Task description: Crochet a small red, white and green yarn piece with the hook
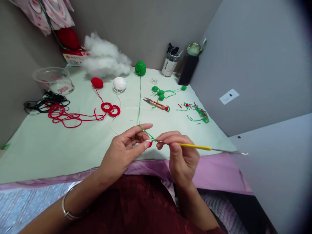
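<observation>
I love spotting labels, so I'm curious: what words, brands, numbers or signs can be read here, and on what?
None can be read with certainty.
Red-and-white box: lettering, too blurred to read.
Clear plastic tub: reddish printing, too blurred to read.
Jar: dark lettering running up its pale label, too blurred to read.
White card on the right-hand panel: a small dark mark, too small to make out.

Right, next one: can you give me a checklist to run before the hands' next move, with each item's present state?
1. Hook gripped in right hand: ok.
2. Piece held in left hand: ok.
3. Green yarn untangled between ball and left hand: ok.
4. Scissors apart from that yarn: ok.
5. Hook caught in a loop: cannot tell, too small.
6. Red yarn free of crossings: not ok, loops overlap.
</observation>
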`<action>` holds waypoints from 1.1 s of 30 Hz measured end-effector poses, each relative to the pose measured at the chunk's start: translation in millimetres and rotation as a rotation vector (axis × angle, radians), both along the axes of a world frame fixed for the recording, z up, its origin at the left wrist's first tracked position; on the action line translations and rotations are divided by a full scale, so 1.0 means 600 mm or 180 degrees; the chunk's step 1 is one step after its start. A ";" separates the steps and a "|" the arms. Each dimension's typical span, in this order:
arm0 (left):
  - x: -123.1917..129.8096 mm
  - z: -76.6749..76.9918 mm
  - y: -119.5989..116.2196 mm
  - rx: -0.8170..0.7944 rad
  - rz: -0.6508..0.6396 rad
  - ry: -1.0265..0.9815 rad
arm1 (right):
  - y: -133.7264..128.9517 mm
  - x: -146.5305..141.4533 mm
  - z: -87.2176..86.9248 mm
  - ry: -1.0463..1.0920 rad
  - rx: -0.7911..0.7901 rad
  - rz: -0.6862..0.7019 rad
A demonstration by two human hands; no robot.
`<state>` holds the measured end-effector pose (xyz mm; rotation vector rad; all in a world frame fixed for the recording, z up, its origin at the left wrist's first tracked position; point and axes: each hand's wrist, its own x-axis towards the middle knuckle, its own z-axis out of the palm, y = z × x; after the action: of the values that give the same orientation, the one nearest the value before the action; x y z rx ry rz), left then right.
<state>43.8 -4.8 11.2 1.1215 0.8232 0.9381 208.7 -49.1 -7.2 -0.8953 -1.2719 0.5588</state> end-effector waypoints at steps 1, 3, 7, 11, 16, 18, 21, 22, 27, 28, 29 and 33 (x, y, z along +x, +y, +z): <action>0.000 0.000 0.000 0.0009 0.0013 0.0019 | -0.001 0.001 0.000 -0.0085 0.0013 -0.0013; 0.002 -0.001 -0.001 0.0003 0.0053 0.0052 | -0.002 0.003 0.000 -0.0305 0.0071 -0.0045; 0.005 0.000 -0.005 -0.0042 0.0159 0.0047 | -0.004 0.005 -0.003 -0.0762 0.0285 -0.0090; 0.006 0.002 -0.006 -0.0032 0.0158 -0.0024 | -0.002 0.001 -0.006 -0.0605 0.0232 -0.0160; 0.008 -0.004 -0.006 -0.0166 0.0035 -0.0200 | 0.007 -0.006 -0.012 0.0252 -0.0121 0.0026; 0.011 -0.008 -0.005 -0.0296 -0.0009 -0.0349 | 0.011 -0.009 -0.016 0.0296 -0.0162 0.0016; 0.016 -0.010 -0.005 -0.0416 -0.0055 -0.0422 | 0.013 -0.011 -0.021 0.0156 -0.0199 -0.0180; 0.017 -0.010 -0.005 -0.0411 -0.0052 -0.0411 | 0.013 -0.011 -0.022 0.0196 -0.0249 -0.0172; 0.020 -0.012 -0.007 0.0004 0.0161 -0.0192 | 0.013 -0.011 -0.025 0.0683 -0.0683 0.0340; 0.020 -0.013 -0.007 0.0118 0.0187 -0.0138 | 0.013 -0.011 -0.025 0.0720 -0.0700 0.0377; 0.020 -0.014 -0.007 0.0202 0.0194 -0.0091 | 0.014 -0.011 -0.026 0.0747 -0.0688 0.0395; 0.018 -0.014 0.001 0.0196 0.0097 -0.0013 | 0.020 -0.011 -0.028 0.0876 -0.0695 0.0519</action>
<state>54.4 -4.3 2.9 1.1627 0.8148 0.9965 202.3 -37.4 -24.1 -0.8638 -1.0514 0.9317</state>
